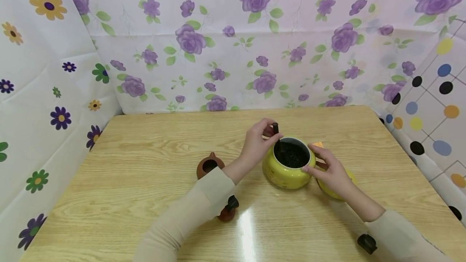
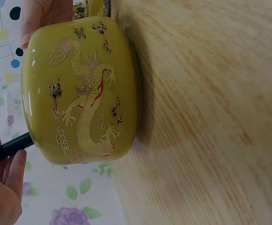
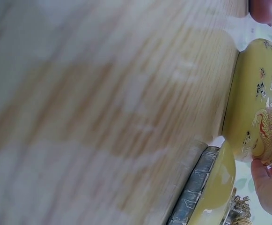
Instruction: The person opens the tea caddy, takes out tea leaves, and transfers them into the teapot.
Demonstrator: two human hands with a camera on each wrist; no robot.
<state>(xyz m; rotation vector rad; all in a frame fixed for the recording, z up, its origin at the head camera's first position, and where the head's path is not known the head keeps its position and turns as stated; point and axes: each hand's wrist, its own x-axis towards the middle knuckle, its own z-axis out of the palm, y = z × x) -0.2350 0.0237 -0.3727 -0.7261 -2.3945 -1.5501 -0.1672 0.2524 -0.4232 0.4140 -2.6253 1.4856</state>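
A round yellow jar (image 1: 287,177) with a raised dragon (image 2: 91,98) on its side stands upright, holding dark, loose, leaf-like stuff (image 1: 293,155). My left hand (image 1: 256,142) pinches the dark handle (image 2: 14,147) of a slim tool that dips into the jar's mouth; its lower end is hidden. On the jar's right side, my right hand (image 1: 329,169) grips the rim and wall between thumb and fingers. Partly under that hand in the head view lies the jar's yellow lid (image 3: 220,187), with a grey wrapped rim and a gold knob (image 3: 238,208).
A small brown clay teapot (image 1: 207,165) sits left of the jar, partly covered by my left sleeve. Nearer me is a reddish-brown rounded piece (image 1: 226,214), also partly hidden. An orange patch (image 1: 318,144) shows behind my right hand. Patterned cloth surrounds the wooden table (image 1: 145,144).
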